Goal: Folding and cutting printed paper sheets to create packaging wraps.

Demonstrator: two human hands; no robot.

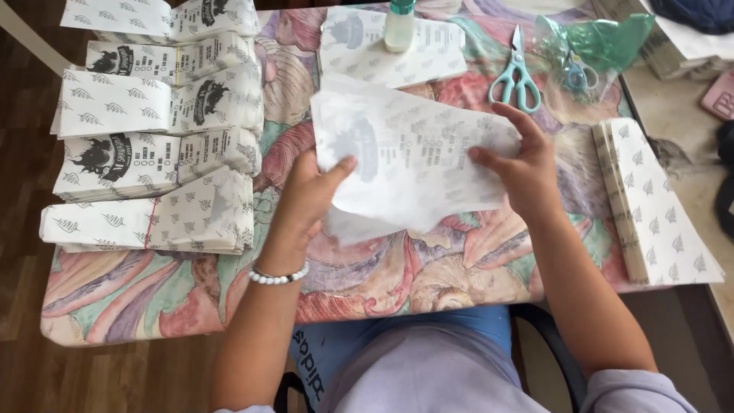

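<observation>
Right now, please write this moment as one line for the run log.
left hand: holds thin white printed paper sheet | right hand: holds same sheet | mint green scissors: lying on table beyond | stacked printed paper bags: at left

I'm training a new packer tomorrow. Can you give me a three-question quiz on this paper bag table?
1. True or false: both hands hold the same printed paper sheet.
2. Which item lies closest to the right hand? A) the mint-green scissors B) the small glue bottle C) the pink item at the table's far right edge
3. Fill in: the finished paper bag bundles are lined up on the person's ___ side of the table.

Key: 1 true: the left hand pinches one edge and the right hand the other. 2 A. 3 left.
</observation>
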